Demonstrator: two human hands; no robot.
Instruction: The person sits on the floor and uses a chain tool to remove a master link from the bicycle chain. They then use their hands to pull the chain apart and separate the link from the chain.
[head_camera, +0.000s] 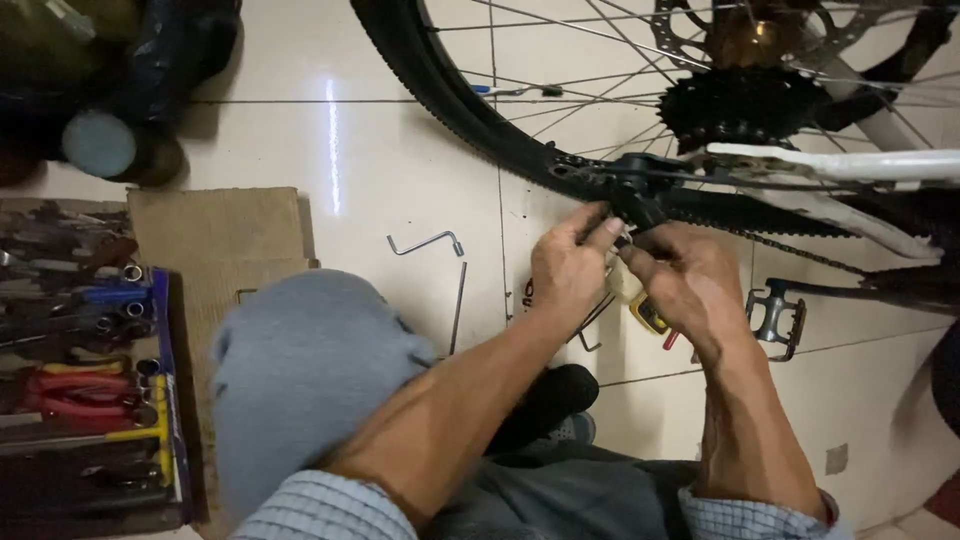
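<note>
My left hand (570, 262) and my right hand (688, 280) meet at the black rear derailleur (640, 195) of a white-framed bicycle, just under the cassette (738, 103). Left fingers pinch the derailleur's lower part. My right hand's fingers close on a small part or tool there; a yellow-handled tool (648, 314) shows below that hand. What exactly each hand grips is hidden by the fingers. The rear wheel's tyre (470, 110) curves past the derailleur.
An open toolbox (85, 360) with pliers and wrenches lies at the left beside cardboard (220, 235). Two bent metal rod tools (440, 265) lie on the tiled floor. A pedal (775, 315) hangs at the right. My grey-clad knee (300, 370) is in the foreground.
</note>
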